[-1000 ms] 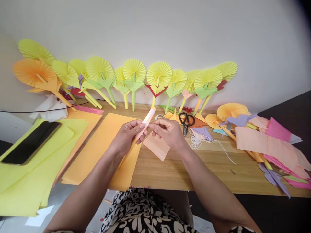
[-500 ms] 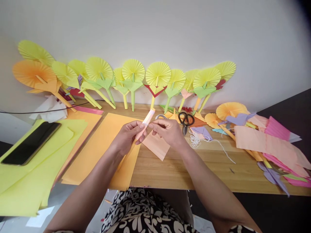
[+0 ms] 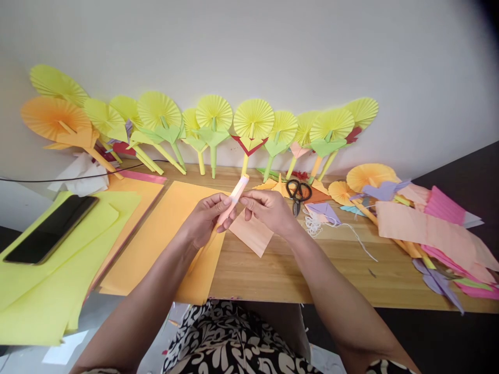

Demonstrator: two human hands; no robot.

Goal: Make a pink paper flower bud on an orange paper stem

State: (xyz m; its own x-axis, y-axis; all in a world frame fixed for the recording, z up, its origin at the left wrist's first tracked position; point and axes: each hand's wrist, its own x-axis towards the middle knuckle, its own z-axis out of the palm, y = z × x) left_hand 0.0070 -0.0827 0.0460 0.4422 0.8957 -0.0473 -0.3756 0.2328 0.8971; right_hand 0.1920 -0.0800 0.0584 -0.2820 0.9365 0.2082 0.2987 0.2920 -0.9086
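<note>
My left hand [image 3: 204,217] is closed around a rolled paper tube [image 3: 239,190], pale pink and orange, which slants up and away over the table. Against the tube's side, the thumb and fingers of my right hand [image 3: 268,210] are pinched together. Whatever lies in that pinch is too small to make out. Beneath the hands is a peach paper piece [image 3: 255,236], flat on the wood. An orange paper sheet [image 3: 163,228] lies under my left forearm.
Yellow paper fans [image 3: 254,118] on rolled stems lean along the wall. Black-handled scissors [image 3: 298,193] and tangled white string [image 3: 314,224] lie right of my hands. A phone [image 3: 50,228] rests on yellow sheets [image 3: 97,244] at left. Folded pink and peach paper [image 3: 432,223] is piled at right.
A greyish ring seen behind my right fingers earlier no longer shows there. My right fingers have shifted very slightly; my left hand keeps its hold on the paper tube.
</note>
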